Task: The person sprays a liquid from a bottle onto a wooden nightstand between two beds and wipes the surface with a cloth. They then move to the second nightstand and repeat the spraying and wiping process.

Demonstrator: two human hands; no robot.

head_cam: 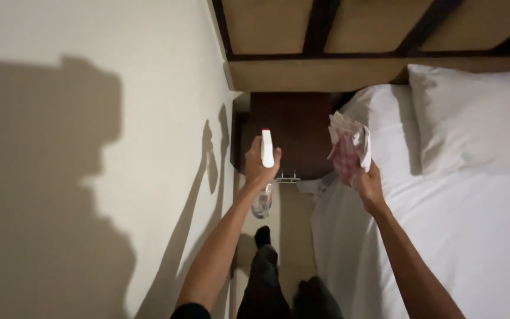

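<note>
Two bare arms are seen, and no sleeves are worn over the forearms. No watch, ring or band is seen on the left hand (259,168) or on the right hand (369,184). At the bottom edge, by the top of the left arm, a small piece of a dark sleeve (190,311) is seen, so a short-sleeved dark top is worn. Long dark trousers (262,283) are worn on the legs. The feet are covered in dark socks (262,235), and no shoes are seen. One foot is shown more clearly than the other, which is partly lost in the dim light.
</note>
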